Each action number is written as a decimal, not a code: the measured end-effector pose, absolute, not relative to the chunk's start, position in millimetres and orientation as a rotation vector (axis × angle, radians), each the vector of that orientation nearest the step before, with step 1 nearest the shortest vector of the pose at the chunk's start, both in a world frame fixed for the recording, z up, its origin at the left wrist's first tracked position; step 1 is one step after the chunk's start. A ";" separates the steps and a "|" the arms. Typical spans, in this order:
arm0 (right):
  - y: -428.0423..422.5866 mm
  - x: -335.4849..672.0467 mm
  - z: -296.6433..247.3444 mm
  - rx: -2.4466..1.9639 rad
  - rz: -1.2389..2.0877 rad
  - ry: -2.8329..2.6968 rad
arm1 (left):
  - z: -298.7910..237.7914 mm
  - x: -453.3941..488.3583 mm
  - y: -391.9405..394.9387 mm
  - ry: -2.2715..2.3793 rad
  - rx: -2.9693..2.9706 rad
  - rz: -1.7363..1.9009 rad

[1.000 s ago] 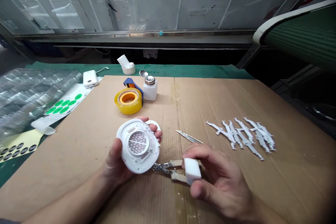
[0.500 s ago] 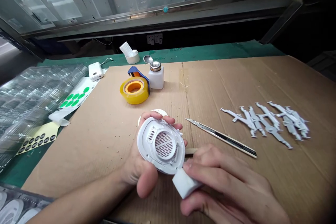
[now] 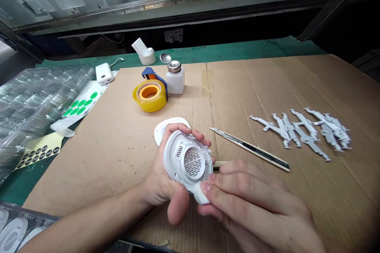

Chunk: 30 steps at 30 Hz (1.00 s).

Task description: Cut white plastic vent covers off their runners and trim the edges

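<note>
My left hand [image 3: 169,174] is wrapped round a white plastic housing [image 3: 190,162] with a round slotted grille, holding it tilted above the cardboard. Pinched in my right hand [image 3: 252,201] is a white block-like pad [image 3: 200,193], pressed against the housing's lower right edge; my fingers hide much of it. Just behind my left hand a white oval cover [image 3: 166,126] lies flat. Past my right hand rests a utility knife [image 3: 252,150] with its blade pointing to the far left. A thin pale stick [image 3: 219,163] shows partly between the two hands.
White plastic strips [image 3: 308,130] lie in a pile at the right. A tape dispenser [image 3: 150,94] and white pump bottle [image 3: 175,79] stand at the back. Clear plastic trays [image 3: 44,102], green-dot stickers [image 3: 78,104] and a white power bank [image 3: 104,74] are at left.
My right hand has brought the white pad further onto the housing's edge, so less of the pad shows. The housing has shifted slightly right, uncovering more of the oval cover.
</note>
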State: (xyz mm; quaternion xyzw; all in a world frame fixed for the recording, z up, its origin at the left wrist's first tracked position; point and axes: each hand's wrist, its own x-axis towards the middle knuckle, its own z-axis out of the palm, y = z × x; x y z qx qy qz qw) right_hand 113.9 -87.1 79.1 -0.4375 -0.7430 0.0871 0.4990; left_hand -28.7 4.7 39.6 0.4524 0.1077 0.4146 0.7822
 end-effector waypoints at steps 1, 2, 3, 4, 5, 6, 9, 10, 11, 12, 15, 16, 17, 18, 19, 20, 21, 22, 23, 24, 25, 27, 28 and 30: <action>-86.6 114.1 78.2 -1.051 0.209 -1.806 | 39.6 -29.5 4.9 0.240 0.969 0.888; -86.2 114.4 77.4 -1.049 0.212 -1.815 | 39.5 -30.0 4.8 0.242 0.963 0.886; -86.2 114.7 76.7 -1.050 0.210 -1.821 | 39.3 -30.2 4.6 0.239 0.958 0.888; -86.5 115.0 76.2 -1.063 0.210 -1.821 | 38.9 -30.0 4.2 0.236 0.956 0.889; -87.2 115.1 76.0 -1.081 0.213 -1.820 | 38.4 -29.6 3.7 0.237 0.959 0.893; -88.1 115.1 76.1 -1.096 0.213 -1.818 | 37.6 -29.0 3.2 0.239 0.965 0.900; -90.2 114.4 77.4 -1.129 0.204 -1.811 | 35.4 -27.3 2.6 0.262 0.995 0.934; -90.3 114.3 78.1 -1.118 0.210 -1.821 | 35.1 -27.1 2.6 0.262 1.004 0.947; -90.2 114.3 78.8 -1.103 0.218 -1.831 | 35.1 -27.1 2.5 0.261 1.004 0.947; -89.8 114.4 79.4 -1.095 0.233 -1.839 | 35.5 -27.2 2.4 0.254 0.999 0.943; -88.4 114.8 81.0 -1.075 0.266 -1.850 | 37.9 -28.2 1.4 0.258 0.964 0.905; -88.1 115.0 81.4 -1.076 0.268 -1.845 | 38.6 -28.5 1.1 0.266 0.966 0.899; -87.8 115.2 81.7 -1.076 0.270 -1.842 | 38.9 -28.7 1.0 0.273 0.976 0.906; -87.6 115.4 82.1 -1.071 0.260 -1.841 | 38.8 -28.8 1.2 0.279 0.985 0.916; -87.3 115.8 82.4 -1.066 0.245 -1.846 | 38.4 -29.0 1.5 0.280 0.990 0.920; -87.0 116.3 82.8 -1.066 0.237 -1.857 | 37.8 -29.2 1.8 0.272 0.987 0.921; -86.7 116.8 83.2 -1.060 0.227 -1.871 | 37.2 -29.4 2.1 0.260 0.973 0.914; -86.4 117.3 83.7 -1.059 0.223 -1.884 | 36.8 -29.6 2.2 0.246 0.957 0.900; -86.2 117.7 84.0 -1.059 0.222 -1.896 | 36.7 -29.8 2.1 0.232 0.943 0.889; -86.0 118.0 84.3 -1.058 0.217 -1.898 | 36.9 -30.0 1.7 0.220 0.935 0.884; -86.0 118.1 84.4 -1.063 0.209 -1.888 | 37.3 -30.0 1.1 0.216 0.934 0.889; -86.4 117.9 84.1 -1.070 0.192 -1.857 | 38.1 -29.5 0.1 0.223 0.947 0.912; -86.8 117.9 83.8 -1.068 0.189 -1.847 | 38.2 -29.0 -0.1 0.235 0.955 0.918; -87.6 118.4 83.5 -1.044 0.191 -1.865 | 37.7 -27.5 0.4 0.240 0.967 0.936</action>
